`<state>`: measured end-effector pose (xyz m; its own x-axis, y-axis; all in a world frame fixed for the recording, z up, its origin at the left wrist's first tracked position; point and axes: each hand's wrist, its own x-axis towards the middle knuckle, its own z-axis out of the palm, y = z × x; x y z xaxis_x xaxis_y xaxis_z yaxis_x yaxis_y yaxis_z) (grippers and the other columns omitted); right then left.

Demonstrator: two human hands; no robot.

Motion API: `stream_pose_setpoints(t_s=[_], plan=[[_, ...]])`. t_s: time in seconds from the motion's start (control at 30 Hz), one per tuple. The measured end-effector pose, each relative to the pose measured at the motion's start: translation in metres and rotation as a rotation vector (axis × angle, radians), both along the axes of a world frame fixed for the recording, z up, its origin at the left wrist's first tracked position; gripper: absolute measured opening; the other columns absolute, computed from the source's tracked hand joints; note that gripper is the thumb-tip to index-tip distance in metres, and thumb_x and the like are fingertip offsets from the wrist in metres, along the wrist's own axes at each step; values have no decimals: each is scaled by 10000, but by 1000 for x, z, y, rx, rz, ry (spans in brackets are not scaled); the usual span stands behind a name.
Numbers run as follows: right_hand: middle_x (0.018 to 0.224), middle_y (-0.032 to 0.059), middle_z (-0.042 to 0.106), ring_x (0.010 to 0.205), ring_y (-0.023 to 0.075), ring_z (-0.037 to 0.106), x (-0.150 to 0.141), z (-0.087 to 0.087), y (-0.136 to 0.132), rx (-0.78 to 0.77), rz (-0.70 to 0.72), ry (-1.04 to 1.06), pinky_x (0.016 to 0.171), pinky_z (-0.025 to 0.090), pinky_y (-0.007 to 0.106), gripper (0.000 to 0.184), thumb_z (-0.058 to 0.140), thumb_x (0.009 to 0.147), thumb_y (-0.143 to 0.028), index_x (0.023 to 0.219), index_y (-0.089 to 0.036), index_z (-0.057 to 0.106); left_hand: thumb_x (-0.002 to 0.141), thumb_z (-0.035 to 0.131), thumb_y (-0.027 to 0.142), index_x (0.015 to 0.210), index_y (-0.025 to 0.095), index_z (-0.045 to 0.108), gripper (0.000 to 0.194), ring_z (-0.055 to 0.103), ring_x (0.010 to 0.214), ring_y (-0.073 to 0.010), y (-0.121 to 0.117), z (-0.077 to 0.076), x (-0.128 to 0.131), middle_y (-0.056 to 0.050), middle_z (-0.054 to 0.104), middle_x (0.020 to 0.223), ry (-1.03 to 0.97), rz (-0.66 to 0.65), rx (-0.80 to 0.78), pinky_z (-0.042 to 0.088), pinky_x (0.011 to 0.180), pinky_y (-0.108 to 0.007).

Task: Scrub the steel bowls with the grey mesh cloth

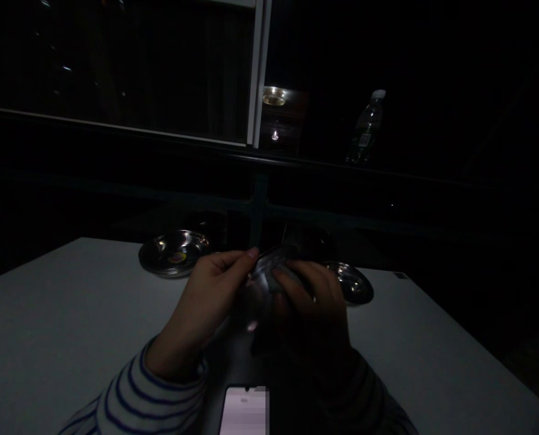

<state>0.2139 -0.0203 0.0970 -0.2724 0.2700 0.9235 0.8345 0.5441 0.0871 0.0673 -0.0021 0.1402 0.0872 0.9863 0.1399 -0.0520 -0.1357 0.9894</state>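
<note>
A shiny metal dish (257,296) is held up in the middle of the view, over the table. My left hand (210,290) grips its left rim, thumb on top. My right hand (312,296) is closed at the dish's right side, fingers bent over a small pale, soft-looking piece (275,281) pressed on the metal. Darkness hides what that piece is. Left of my left hand sits a stack of metal dishes (174,272), the top one bearing a yellow sticker (177,258). Behind my right hand another metal dish (353,284) lies on the table.
The white table (70,302) ends in front of a dark window with a pale frame (258,78). A lit phone (245,411) lies at the near edge between my forearms. On the ledge at the back right stands a clear plastic bottle (367,130) with a white cap.
</note>
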Motion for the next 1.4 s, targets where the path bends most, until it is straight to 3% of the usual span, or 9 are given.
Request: stream_pose_setpoints(t_s=[0.1, 0.27, 0.5, 0.73, 0.97, 1.17, 1.4], plan=[[1023, 94, 576, 964, 225, 503, 0, 0, 0, -24, -17, 28, 815, 422, 389, 218, 469, 827, -226, 992, -161, 596, 727, 589, 378, 570, 159, 626, 272, 449, 408, -68, 1, 0, 3, 25, 542, 468, -7, 11, -31, 315, 371, -157], [1066, 79, 575, 1014, 230, 489, -6, -7, -1, -10, 97, -135, 858, 398, 405, 279, 476, 820, -266, 1067, -176, 569, 715, 599, 349, 549, 169, 618, 246, 464, 407, -79, 3, -1, 3, 22, 549, 452, -18, 44, -17, 322, 364, -162], [999, 98, 590, 941, 217, 514, 6, 0, 3, -87, -24, 66, 805, 429, 376, 218, 457, 841, -230, 980, -147, 603, 721, 593, 394, 576, 168, 620, 270, 462, 372, -86, 1, -2, 4, 19, 550, 447, -7, 29, -77, 310, 348, -175], [1022, 55, 585, 1025, 204, 474, -13, -14, -5, 28, 62, -201, 875, 379, 367, 246, 505, 806, -229, 1030, -168, 589, 708, 608, 382, 560, 162, 624, 266, 466, 407, -82, 5, -5, 3, 8, 563, 480, 14, 77, -25, 326, 370, -172], [1020, 103, 579, 950, 215, 501, 7, -2, 6, -106, -35, 41, 811, 419, 364, 234, 464, 837, -233, 998, -140, 605, 737, 557, 449, 506, 161, 558, 368, 440, 367, -81, 5, -4, 5, 8, 520, 444, 23, 76, -96, 299, 343, -178], [1037, 63, 601, 1032, 206, 471, -12, -11, -1, -9, 68, -210, 877, 377, 364, 260, 509, 815, -223, 1051, -153, 591, 758, 526, 447, 460, 160, 520, 414, 408, 353, -70, 4, -2, 9, 30, 465, 395, -10, 85, -101, 282, 349, -174], [1067, 89, 584, 991, 217, 497, 4, 1, 1, -129, -48, -21, 831, 414, 371, 240, 463, 852, -255, 1027, -166, 602, 739, 512, 514, 514, 166, 610, 426, 506, 437, -123, 2, -1, 10, -2, 560, 451, 9, 20, -115, 366, 434, -213]])
